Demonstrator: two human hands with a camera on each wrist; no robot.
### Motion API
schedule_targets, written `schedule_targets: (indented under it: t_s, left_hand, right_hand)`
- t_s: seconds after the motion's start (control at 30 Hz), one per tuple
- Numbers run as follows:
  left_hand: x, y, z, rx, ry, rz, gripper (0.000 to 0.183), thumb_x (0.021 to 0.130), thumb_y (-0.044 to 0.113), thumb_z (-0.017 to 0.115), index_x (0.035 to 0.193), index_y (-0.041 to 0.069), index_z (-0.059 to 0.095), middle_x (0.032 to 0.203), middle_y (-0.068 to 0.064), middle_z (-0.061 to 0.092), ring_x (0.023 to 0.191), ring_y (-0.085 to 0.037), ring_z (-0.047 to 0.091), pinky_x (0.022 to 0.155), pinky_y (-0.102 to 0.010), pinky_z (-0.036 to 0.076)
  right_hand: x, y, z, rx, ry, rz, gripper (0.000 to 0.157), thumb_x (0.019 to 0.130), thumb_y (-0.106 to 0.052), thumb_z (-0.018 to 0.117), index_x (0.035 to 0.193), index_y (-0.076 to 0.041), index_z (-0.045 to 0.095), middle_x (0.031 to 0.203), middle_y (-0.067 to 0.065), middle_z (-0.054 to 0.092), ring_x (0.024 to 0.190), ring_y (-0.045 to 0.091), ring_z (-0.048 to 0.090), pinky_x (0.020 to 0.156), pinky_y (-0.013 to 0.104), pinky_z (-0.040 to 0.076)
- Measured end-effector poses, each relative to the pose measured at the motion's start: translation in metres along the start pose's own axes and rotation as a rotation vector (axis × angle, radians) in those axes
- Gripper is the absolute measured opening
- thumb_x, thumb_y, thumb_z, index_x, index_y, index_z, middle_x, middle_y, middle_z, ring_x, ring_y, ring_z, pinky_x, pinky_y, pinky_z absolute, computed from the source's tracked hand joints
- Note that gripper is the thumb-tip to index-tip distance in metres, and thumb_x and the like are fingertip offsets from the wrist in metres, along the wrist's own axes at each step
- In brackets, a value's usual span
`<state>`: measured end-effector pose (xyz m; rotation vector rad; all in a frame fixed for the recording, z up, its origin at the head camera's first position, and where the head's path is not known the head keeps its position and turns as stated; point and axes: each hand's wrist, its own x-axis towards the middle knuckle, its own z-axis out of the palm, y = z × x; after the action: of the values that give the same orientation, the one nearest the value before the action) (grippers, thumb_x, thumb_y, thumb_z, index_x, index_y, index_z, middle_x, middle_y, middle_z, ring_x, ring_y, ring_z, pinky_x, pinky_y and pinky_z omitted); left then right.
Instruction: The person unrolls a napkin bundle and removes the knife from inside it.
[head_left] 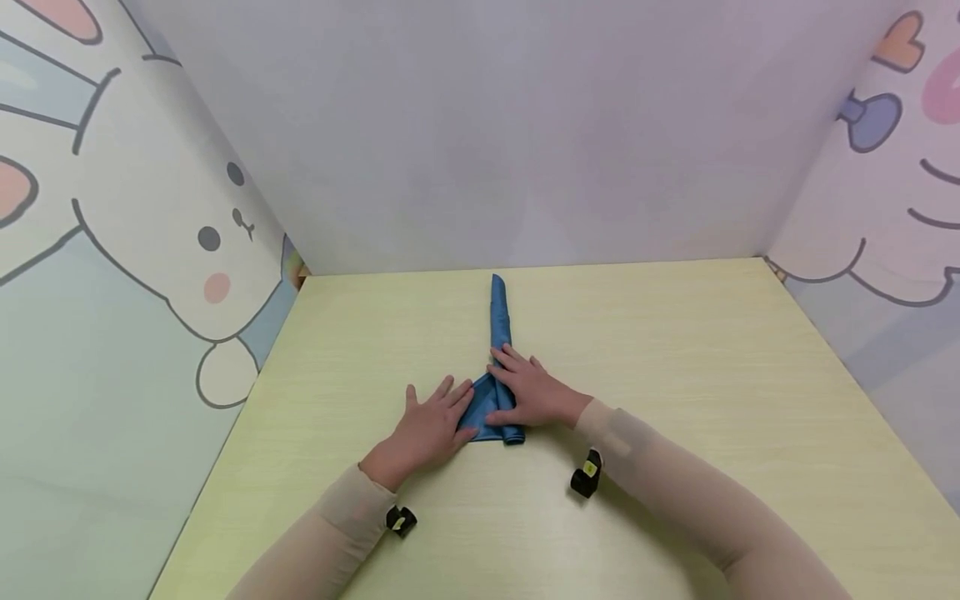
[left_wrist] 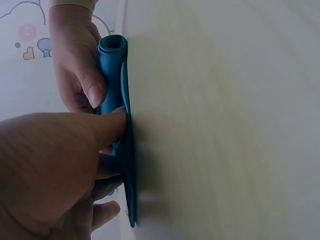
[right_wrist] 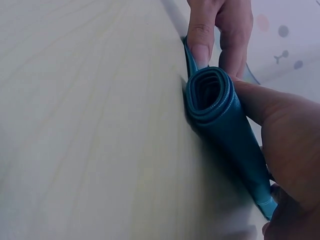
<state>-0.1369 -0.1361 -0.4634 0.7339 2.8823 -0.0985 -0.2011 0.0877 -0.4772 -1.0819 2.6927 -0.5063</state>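
A blue cloth (head_left: 499, 312) lies on the table, mostly wound into a long narrow roll pointing away from me. A flat triangular flap (head_left: 483, 410) of it extends to the left near the close end. My left hand (head_left: 429, 427) presses on the flap's left side, fingers spread and fairly straight. Across the roll's near half rests my right hand (head_left: 538, 393), its fingers laid over the cloth and its thumb near the flap. Spiral layers show at the end of the roll (right_wrist: 235, 140) in the right wrist view. Part of the roll is hidden under the right hand.
The pale wooden table (head_left: 675, 333) meets a plain light wall (head_left: 480, 133) at the back. Side panels with cartoon drawings (head_left: 150, 208) stand left and right. Each sleeve carries a small black wrist device (head_left: 587, 473).
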Motion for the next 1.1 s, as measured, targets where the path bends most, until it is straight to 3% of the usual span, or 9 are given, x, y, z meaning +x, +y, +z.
schedule_targets:
  t_s: [0.23, 1.1]
  left_hand:
    - [0.0, -0.001, 0.001, -0.011, -0.027, -0.013, 0.068, 0.097, 0.058, 0.041, 0.152, 0.019, 0.031, 0.158, 0.006, 0.022, 0.146, -0.022, 0.017, 0.1, -0.073, 0.019]
    - [0.0, -0.001, -0.001, -0.045, -0.012, -0.026, 0.069, 0.095, 0.059, 0.045, 0.152, 0.021, 0.033, 0.157, 0.006, 0.026, 0.146, -0.024, 0.016, 0.1, -0.072, 0.019]
  right_hand:
    - [-0.003, 0.001, -0.002, 0.016, 0.0, 0.001, 0.094, 0.083, -0.068, 0.058, 0.15, -0.008, 0.033, 0.16, 0.01, 0.013, 0.147, 0.028, 0.003, 0.107, 0.064, 0.02]
    - [-0.019, 0.007, -0.012, 0.062, 0.031, 0.024, 0.093, 0.084, -0.06, 0.064, 0.152, -0.008, 0.029, 0.16, 0.009, 0.013, 0.147, 0.027, 0.009, 0.108, 0.062, 0.021]
